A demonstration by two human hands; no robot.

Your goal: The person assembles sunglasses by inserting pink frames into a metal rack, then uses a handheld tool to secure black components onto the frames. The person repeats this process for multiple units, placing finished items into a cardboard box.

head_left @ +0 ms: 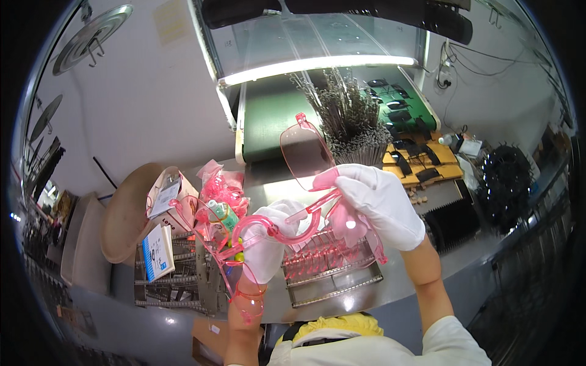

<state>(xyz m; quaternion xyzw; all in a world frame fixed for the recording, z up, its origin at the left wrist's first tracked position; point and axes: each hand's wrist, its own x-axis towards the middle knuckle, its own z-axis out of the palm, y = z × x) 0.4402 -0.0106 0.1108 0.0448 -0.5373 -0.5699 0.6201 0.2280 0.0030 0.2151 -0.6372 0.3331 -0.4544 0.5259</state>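
Observation:
Both of my hands wear white gloves and are raised over the bench. My right hand [379, 204] pinches a pair of pink-rimmed sunglasses, whose grey-tinted lens [305, 152] stands up above the fingers; other pink parts show under that hand. My left hand [268, 244] is closed on a translucent pink glasses frame [311, 226], with a thick curved piece crossing in front of the glove. Thin pink rims hang beside the left wrist, and I cannot tell which frame they belong to. Below the hands, a metal rack [336, 290] holds rows of small pink parts.
A green conveyor belt [268, 116] lies under a bright tube lamp [317, 63]. Upright metal rods [348, 116] stand bundled before it. Dark glasses lie on a yellow board [442, 165] to the right. At left are a pink bag [220, 186], a green bottle [223, 215] and a paper box [160, 251].

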